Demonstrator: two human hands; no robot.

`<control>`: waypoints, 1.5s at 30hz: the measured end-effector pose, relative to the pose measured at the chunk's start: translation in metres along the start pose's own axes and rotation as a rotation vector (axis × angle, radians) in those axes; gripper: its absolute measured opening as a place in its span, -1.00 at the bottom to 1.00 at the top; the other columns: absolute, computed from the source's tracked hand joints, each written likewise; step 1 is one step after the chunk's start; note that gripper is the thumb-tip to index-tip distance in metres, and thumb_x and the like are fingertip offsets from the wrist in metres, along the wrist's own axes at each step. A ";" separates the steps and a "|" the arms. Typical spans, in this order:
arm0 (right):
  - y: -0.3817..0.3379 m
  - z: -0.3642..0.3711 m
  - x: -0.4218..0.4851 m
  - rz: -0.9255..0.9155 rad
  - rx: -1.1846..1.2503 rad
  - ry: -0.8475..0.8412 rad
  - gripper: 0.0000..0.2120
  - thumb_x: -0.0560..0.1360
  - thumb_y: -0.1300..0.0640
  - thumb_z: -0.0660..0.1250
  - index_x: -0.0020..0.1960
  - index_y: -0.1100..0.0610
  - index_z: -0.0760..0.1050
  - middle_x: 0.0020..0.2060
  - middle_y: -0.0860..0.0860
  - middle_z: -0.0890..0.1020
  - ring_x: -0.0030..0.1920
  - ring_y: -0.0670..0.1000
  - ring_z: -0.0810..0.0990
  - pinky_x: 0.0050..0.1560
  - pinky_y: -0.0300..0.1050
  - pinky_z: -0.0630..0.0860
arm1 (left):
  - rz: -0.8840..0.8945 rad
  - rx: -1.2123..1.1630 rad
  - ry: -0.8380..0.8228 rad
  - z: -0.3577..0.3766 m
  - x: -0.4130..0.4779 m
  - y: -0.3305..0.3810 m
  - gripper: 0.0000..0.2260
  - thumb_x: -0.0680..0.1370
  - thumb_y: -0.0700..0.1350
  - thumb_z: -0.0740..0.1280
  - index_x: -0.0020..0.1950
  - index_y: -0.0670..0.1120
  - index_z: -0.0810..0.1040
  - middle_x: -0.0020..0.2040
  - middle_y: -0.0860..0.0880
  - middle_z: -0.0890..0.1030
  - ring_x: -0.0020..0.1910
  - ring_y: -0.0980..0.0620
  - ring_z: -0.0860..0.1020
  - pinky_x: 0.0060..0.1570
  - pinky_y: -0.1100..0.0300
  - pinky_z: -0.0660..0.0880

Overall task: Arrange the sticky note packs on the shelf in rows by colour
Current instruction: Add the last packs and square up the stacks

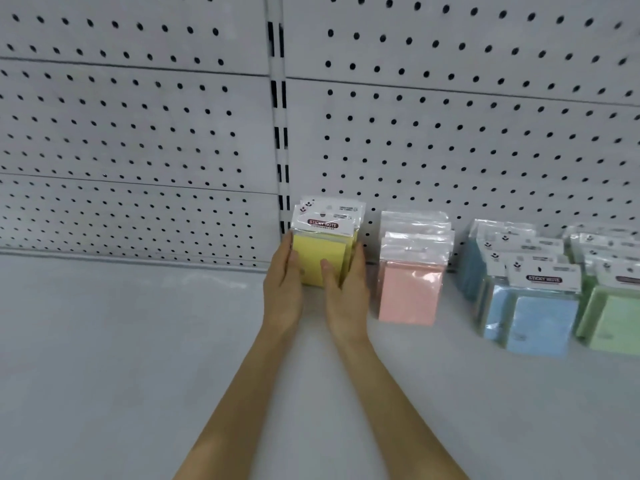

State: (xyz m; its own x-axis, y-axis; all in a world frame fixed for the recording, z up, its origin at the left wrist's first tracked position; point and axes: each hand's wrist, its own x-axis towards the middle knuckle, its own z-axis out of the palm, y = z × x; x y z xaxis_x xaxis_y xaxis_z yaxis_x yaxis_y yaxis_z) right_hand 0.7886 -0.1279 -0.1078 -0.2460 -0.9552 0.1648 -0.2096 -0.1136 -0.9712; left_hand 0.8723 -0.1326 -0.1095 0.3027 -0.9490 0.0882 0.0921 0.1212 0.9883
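Yellow sticky note packs (320, 258) stand upright as a small stack just above the middle of the frame, and the likeliest trouble starts where they are held. They are only squeezed from two sides, so easing the pressure unevenly could, I judge, let the slippery plastic sleeves fan out or tip forward. A push to the right could knock them into the neighbouring row. The left hand (282, 289) lies flat against the left side of the stack, its fingers (285, 251) nearly straight and pressing, not clenched. The right hand (346, 292) mirrors it on the other side, with its thumb (327, 268) resting on the yellow front face and its other fingers extended along the right edge. Neither hand curls fully round the stack, so it is braced between them rather than gripped. Whether its bottom edge rests on the shelf (138, 341) is hidden by the hands. Just to the right, apart from the right hand, the pink packs (410, 292) lean back in their own row. Further toward the right edge come the blue packs (533, 313) and then the green packs (613, 317), both rows looser and overlapping, so they may slide if the shelf is jolted. Behind everything, filling the upper frame, is the pegboard back panel (138, 133).
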 end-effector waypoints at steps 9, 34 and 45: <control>0.005 -0.008 0.013 0.011 -0.028 -0.023 -0.60 0.59 0.16 0.21 0.42 0.05 0.33 0.13 -0.15 0.58 0.11 -0.14 0.52 0.20 -0.18 0.42 | 0.071 0.151 -0.088 0.002 0.013 -0.008 -0.57 0.64 -0.13 0.08 0.52 0.03 0.21 0.48 0.11 0.30 0.45 0.12 0.27 0.42 -0.06 0.24; 0.006 0.003 0.013 -0.003 -0.230 0.079 -0.54 0.60 0.10 0.18 0.48 0.09 0.23 0.13 0.12 0.59 0.11 0.08 0.56 -0.01 -0.27 0.37 | 0.028 0.222 0.033 0.005 0.007 -0.002 -0.59 0.61 -0.15 0.18 0.45 0.06 0.35 0.29 0.01 0.52 0.20 0.05 0.50 0.23 0.26 0.41; -0.016 -0.075 -0.060 -0.386 -0.258 0.322 -0.55 0.57 0.20 0.20 0.44 0.08 0.28 0.38 -0.07 0.37 0.39 -0.26 0.24 0.36 -0.46 0.12 | 0.401 0.221 0.158 0.002 -0.035 0.013 -0.76 0.59 -0.19 0.22 0.25 -0.08 0.49 0.14 0.03 0.52 0.11 0.17 0.51 0.14 0.37 0.40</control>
State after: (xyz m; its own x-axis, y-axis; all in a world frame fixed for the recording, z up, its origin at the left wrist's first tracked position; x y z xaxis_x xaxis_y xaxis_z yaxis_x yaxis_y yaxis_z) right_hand 0.7354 -0.0483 -0.0894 -0.3734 -0.7213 0.5834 -0.5562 -0.3292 -0.7631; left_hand 0.8607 -0.0985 -0.1000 0.4146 -0.7823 0.4649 -0.2601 0.3877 0.8843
